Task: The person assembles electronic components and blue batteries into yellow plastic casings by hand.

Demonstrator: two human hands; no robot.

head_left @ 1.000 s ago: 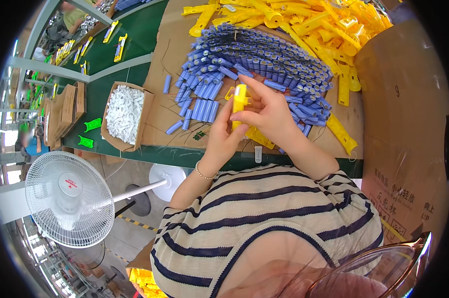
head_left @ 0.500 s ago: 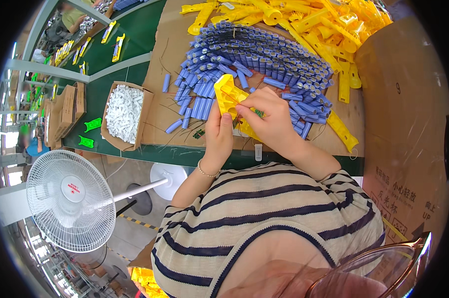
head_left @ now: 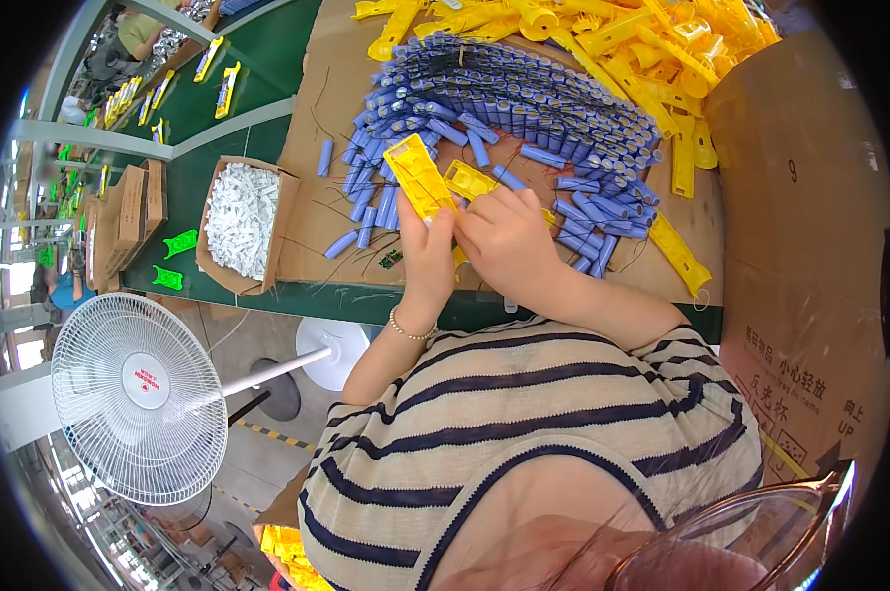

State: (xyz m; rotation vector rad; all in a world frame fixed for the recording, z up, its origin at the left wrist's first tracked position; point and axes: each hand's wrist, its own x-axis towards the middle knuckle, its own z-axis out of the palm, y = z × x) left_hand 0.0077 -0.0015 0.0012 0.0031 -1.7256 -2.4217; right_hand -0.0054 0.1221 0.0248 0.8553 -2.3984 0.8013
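holding a yellow plastic shell (head_left: 420,175) in both hands, left hand (head_left: 427,254), right hand (head_left: 509,241), long axis slanting up-left

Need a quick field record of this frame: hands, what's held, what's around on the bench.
left hand: grips long yellow plastic shell, tilted up-left
right hand: on second yellow piece
surface: cardboard sheet on green bench
blue cylinders: big pile behind hands
yellow parts heap: far right
box of white parts: left
fan: below bench, left
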